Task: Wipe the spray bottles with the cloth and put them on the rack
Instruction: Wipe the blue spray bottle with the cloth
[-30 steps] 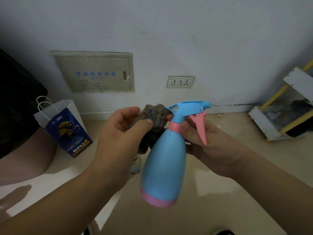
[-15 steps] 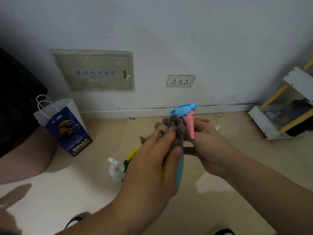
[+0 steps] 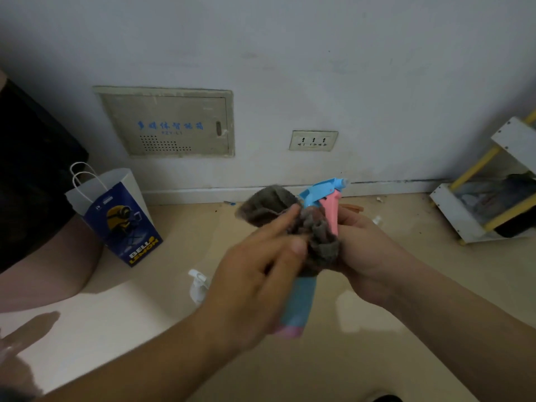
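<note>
A blue spray bottle (image 3: 300, 303) with a pink trigger and pink base is held in the middle of the view. My right hand (image 3: 365, 256) grips it at the neck, just under the trigger. My left hand (image 3: 255, 288) holds a brown-grey cloth (image 3: 290, 224) against the bottle's upper body, and covers most of the bottle. A second bottle with a white spray head (image 3: 198, 285) lies on the floor below my left hand, mostly hidden. The white and yellow rack (image 3: 464, 216) stands at the right, by the wall.
A white and blue paper bag (image 3: 119, 216) stands on the floor at the left. Beyond it is a person's bare leg (image 3: 43, 265). The wall ahead carries a beige panel (image 3: 168, 123) and a socket (image 3: 313, 140). Dark items lie on the rack's lower shelf.
My left hand has slid the cloth from the spray head down over the bottle's front, covering it. The bottle has tilted more upright in my right hand.
</note>
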`<state>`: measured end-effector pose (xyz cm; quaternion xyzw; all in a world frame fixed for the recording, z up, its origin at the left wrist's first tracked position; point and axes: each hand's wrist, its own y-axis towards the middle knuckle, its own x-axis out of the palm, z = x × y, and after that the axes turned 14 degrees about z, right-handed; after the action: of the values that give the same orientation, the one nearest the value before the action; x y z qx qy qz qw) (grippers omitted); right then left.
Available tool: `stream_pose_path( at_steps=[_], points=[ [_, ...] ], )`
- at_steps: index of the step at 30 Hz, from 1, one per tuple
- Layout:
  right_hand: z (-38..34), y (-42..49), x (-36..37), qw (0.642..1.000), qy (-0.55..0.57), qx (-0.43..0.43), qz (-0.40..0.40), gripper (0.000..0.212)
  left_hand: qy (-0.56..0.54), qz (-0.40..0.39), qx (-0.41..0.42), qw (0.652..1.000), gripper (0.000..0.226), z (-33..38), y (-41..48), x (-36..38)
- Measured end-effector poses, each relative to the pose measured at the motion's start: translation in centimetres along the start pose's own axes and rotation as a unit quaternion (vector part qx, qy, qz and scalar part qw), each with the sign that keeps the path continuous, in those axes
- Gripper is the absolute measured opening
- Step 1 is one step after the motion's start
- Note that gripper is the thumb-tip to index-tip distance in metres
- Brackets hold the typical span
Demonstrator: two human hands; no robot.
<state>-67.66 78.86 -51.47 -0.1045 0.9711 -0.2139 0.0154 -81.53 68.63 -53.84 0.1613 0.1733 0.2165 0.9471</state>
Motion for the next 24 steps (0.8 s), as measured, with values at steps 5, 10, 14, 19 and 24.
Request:
stream_pose_path(
  at_steps=[5,10,14,19,24],
  points=[
    [0.0,-0.5,0.6,0.998,0.0,-0.039,-0.05,0.026,-0.109,0.118,-0.21,0.965,0.027,-0.2,2.3,-0.1],
    [-0.4,-0.4,0.1,0.998,0.001,-0.036,-0.052,0.015,-0.183,-0.018,-0.271,0.945,0.042,0.9,1.7,0.0],
    [-0.2,-0.3,0.1,0.998,0.054,0.007,-0.025,0.011,0.187,-0.061,0.002,0.98,0.069,0.8,-0.7,1.3],
    [0.4,-0.7,0.5,0.998,0.007,-0.043,-0.045,0.014,-0.026,-0.002,-0.189,0.982,0.035,-0.8,1.7,0.2],
    [0.5,-0.7,0.7,0.998,-0.006,-0.036,-0.05,0.016,-0.081,0.055,-0.348,0.932,0.033,-0.6,1.5,1.2]
  ],
)
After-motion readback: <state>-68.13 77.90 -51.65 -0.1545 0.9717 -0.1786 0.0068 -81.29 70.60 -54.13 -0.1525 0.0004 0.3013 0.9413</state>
